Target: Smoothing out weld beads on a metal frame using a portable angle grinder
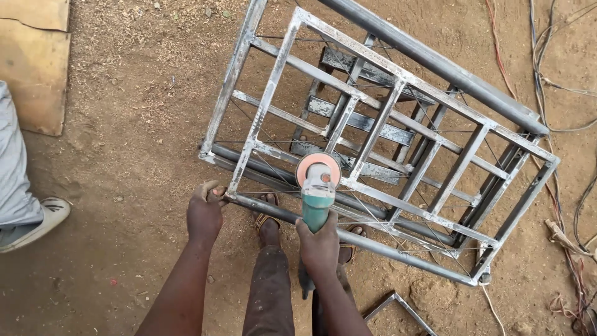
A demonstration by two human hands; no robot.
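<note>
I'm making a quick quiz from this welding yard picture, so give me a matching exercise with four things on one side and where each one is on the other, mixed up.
Things:
1. left hand
2. right hand
3. grinding disc
4. shoe

Places:
A. at the picture's left edge, on the dirt
B. around the angle grinder's teal body
C. against a bar of the metal frame
D. on the frame's near corner rail

Pairs: 1-D, 2-B, 3-C, 4-A

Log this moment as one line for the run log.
left hand: grips frame corner | right hand: holds angle grinder | disc on metal frame | ground: dirt
</note>
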